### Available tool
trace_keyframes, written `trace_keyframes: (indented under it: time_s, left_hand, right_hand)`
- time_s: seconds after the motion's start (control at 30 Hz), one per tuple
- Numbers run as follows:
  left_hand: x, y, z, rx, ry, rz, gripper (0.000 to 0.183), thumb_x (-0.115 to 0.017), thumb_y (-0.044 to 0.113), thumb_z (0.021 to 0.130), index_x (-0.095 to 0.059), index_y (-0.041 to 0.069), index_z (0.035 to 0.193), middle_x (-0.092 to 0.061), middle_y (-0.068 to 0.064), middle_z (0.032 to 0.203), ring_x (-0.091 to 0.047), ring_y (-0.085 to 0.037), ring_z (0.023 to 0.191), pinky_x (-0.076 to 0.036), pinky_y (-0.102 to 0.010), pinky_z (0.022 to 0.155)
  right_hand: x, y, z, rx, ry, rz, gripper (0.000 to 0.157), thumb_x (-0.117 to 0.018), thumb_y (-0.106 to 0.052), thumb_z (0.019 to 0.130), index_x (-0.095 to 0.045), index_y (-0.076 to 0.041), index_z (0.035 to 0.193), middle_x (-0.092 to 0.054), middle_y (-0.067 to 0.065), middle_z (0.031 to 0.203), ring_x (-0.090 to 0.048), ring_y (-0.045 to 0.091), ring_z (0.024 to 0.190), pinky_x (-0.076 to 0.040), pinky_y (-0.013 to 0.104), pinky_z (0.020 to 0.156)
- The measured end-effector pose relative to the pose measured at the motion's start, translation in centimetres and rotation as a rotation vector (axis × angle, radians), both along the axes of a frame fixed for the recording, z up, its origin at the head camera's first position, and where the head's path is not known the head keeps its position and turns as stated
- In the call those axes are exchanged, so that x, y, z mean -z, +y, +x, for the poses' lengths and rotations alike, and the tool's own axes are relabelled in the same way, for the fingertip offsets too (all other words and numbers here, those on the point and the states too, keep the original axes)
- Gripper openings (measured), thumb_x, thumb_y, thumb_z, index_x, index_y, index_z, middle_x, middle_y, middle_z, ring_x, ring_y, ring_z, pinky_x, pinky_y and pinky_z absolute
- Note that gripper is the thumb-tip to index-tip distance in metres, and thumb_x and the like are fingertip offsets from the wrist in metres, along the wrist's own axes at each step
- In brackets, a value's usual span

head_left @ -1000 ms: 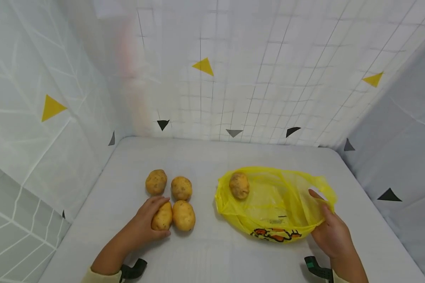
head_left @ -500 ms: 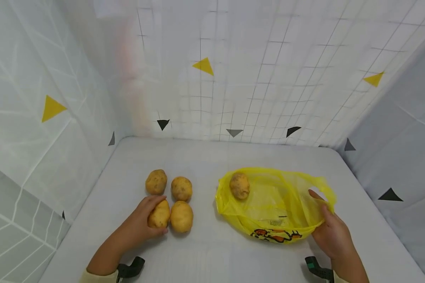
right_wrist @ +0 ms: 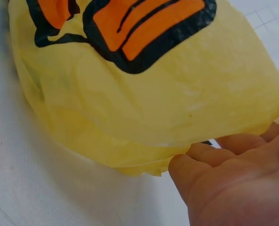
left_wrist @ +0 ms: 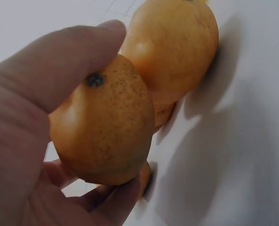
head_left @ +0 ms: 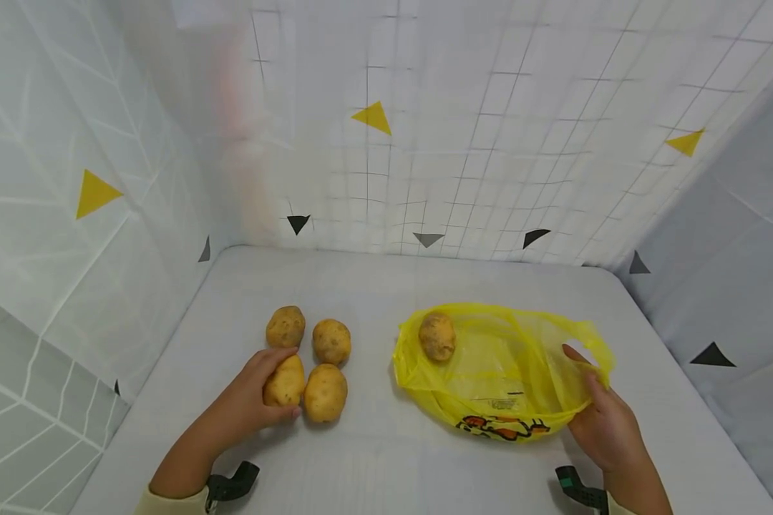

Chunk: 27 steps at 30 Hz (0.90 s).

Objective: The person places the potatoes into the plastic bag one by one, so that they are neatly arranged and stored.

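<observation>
My left hand (head_left: pixel 248 397) grips a potato (head_left: pixel 284 381) between thumb and fingers. In the left wrist view the held potato (left_wrist: pixel 104 127) shows a dark spot beside the thumb. Close to its right lies another potato (head_left: pixel 325 393); behind are a potato (head_left: pixel 285 327) and a potato (head_left: pixel 331 341). At the right, a yellow plastic bag (head_left: pixel 425 390) lies spread with its mouth open, and one potato (head_left: pixel 436 336) rests inside at its left end. My right hand (head_left: pixel 608 425) holds the bag's right edge by the handle; the bag (right_wrist: pixel 177 108) partly hides its fingers in the right wrist view.
Everything lies on a white table (head_left: pixel 380 458). A white sheet wall (head_left: pixel 464 143) with a line grid rises behind it, and sheets close off both sides. Dark wrist mounts (head_left: pixel 233 483) sit at both wrists.
The left hand and its potato have shifted slightly left and away from me. The potato beside it has also moved a little left. The right hand and bag stay nearly still.
</observation>
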<state>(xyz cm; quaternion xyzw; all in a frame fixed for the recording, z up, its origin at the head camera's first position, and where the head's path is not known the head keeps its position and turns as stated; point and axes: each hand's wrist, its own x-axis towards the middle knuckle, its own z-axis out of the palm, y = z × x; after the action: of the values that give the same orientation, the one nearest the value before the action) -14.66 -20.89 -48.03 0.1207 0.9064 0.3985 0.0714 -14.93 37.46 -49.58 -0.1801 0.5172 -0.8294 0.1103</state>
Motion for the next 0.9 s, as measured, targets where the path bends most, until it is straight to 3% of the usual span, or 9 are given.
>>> trace_keyframes:
  time_s: [0.17, 0.33, 0.5, 0.67, 0.9]
  left_hand:
    - [-0.9, 0.1, -0.1, 0.013, 0.031, -0.015, 0.097, -0.091, 0.045, 0.080, -0.039, 0.027, 0.159, -0.037, -0.012, 0.160, -0.046, -0.037, 0.141, -0.041, -0.063, 0.112]
    - [-1.6, 0.5, -0.6, 0.015, 0.027, 0.004, 0.097, -0.091, 0.045, 0.080, -0.039, 0.025, 0.160, -0.036, -0.011, 0.162, -0.047, -0.036, 0.141, -0.042, -0.063, 0.112]
    - [-2.1, 1.2, -1.3, 0.018, 0.021, -0.001, 0.098, -0.091, 0.044, 0.080, -0.038, 0.026, 0.160, -0.037, -0.007, 0.161, -0.047, -0.033, 0.140, -0.043, -0.061, 0.112]
    - [-3.2, 2.3, -2.3, 0.037, 0.039, -0.002, 0.096, -0.092, 0.040, 0.081, -0.039, 0.027, 0.160, -0.038, -0.004, 0.160, -0.047, -0.032, 0.141, -0.045, -0.059, 0.111]
    - [-4.7, 4.5, -3.5, 0.043, 0.017, 0.014, 0.093, -0.092, 0.039, 0.081, -0.041, 0.029, 0.158, -0.040, -0.001, 0.158, -0.048, -0.029, 0.138, -0.048, -0.056, 0.108]
  right_hand:
    - [-0.2, -0.1, -0.1, -0.012, 0.004, -0.014, 0.056, -0.003, -0.026, 0.115, 0.000, -0.011, 0.169, -0.012, -0.004, 0.165, -0.032, 0.006, 0.144, -0.041, 0.019, 0.113]
    - [-0.7, 0.1, 0.2, 0.032, 0.003, 0.060, 0.055, -0.006, -0.027, 0.116, -0.006, -0.015, 0.170, -0.012, -0.006, 0.167, -0.032, 0.003, 0.143, -0.039, 0.015, 0.112]
    - [-0.6, 0.4, 0.4, -0.002, -0.001, 0.018, 0.055, -0.005, -0.027, 0.116, -0.004, -0.015, 0.170, -0.015, -0.007, 0.166, -0.034, 0.003, 0.143, -0.040, 0.018, 0.113]
    - [-0.4, 0.4, 0.3, -0.015, -0.005, -0.014, 0.055, -0.005, -0.026, 0.116, -0.004, -0.014, 0.170, -0.016, -0.007, 0.166, -0.035, 0.004, 0.143, -0.040, 0.019, 0.114]
    - [-0.3, 0.0, 0.3, 0.034, -0.035, 0.058, 0.055, -0.008, -0.030, 0.116, -0.013, -0.019, 0.170, -0.012, -0.009, 0.168, -0.036, 0.002, 0.142, -0.041, 0.016, 0.112]
